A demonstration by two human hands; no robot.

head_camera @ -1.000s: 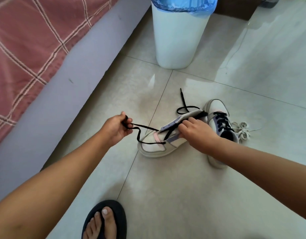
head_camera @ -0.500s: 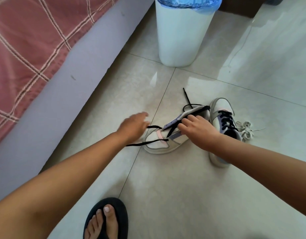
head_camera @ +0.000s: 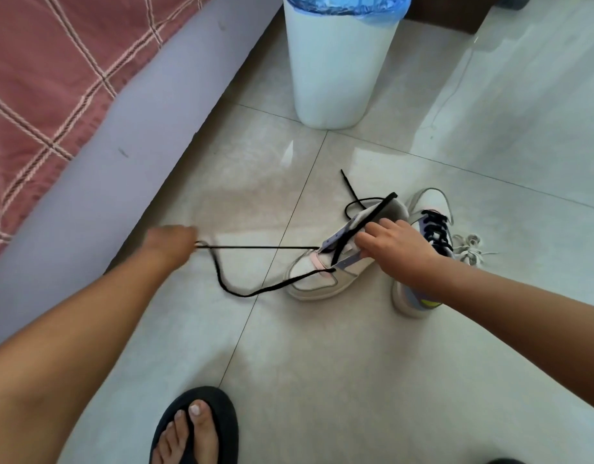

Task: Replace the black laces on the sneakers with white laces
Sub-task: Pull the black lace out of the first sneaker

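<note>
Unlacing, first sneaker (head_camera: 325,272): tipped on its side on the floor tiles (head_camera: 339,380), steadied at the collar and eyelet flap by right hand (head_camera: 394,251), fingers curled round the upper. Black lace (head_camera: 255,248) drawn taut from a lower eyelet straight out to left hand (head_camera: 170,241); hand blurred, apparently pinching the lace end, exact finger position not discernible. Slack length trailing from those fingers in a loop back to the toe; further length running up the eyelet flap past the right fingertips, tail lying loose on the tile beyond.

Step judged: black lace partly withdrawn, several crossings left near the top. Next move, as a judgement: re-grip close to the shoe, work each remaining crossing free, keep the upper held against the pull.

Second sneaker (head_camera: 429,229): just beyond the right fingers, partly hidden under the wrist, black lacing (head_camera: 436,231) intact, untouched.

White laces (head_camera: 469,249): bundled on the tile immediately past the second sneaker, not yet in use.

Surroundings: white bin with blue liner (head_camera: 335,68) well beyond both hands; bed edge with pink checked cover (head_camera: 54,78) outward of the left fingers; foot in dark sandal (head_camera: 195,430) nearest the wearer. Possible snag: slack loop catching under the toe.
</note>
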